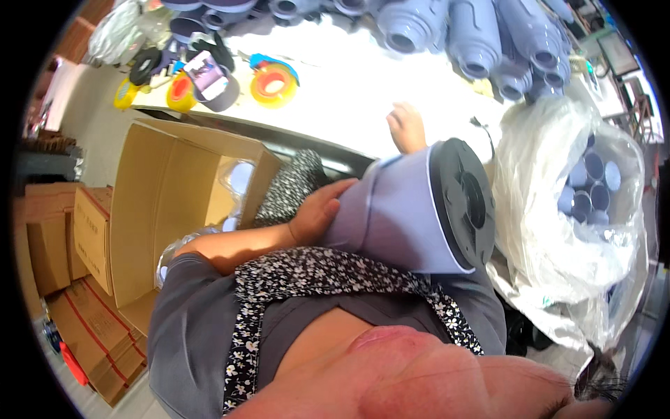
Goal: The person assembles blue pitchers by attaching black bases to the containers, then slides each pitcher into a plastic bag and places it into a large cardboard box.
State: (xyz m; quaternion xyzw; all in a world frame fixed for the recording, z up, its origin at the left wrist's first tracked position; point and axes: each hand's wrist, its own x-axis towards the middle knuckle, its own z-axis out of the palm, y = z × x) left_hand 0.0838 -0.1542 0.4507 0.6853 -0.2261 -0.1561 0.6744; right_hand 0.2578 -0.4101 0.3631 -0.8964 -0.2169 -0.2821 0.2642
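Observation:
A large lavender thermos body [391, 213] lies tilted on its side across my front, its round black base [467, 206] facing right. My left hand [321, 211] is closed against its left end, fingers on the upper side. Beyond the thermos body, my right hand [407, 128] is over the near part of the white table [342, 98]. Its fingers are loosely bent and partly apart, with nothing visible in them. The thermos body hides most of my right forearm.
Several lavender thermos bodies [474, 42] lie along the table's far side. Tape rolls [274, 85] sit at the left. An open cardboard box [150, 202] stands left of me. On the right, a clear plastic bag [537, 181] holds several lavender cups [593, 166].

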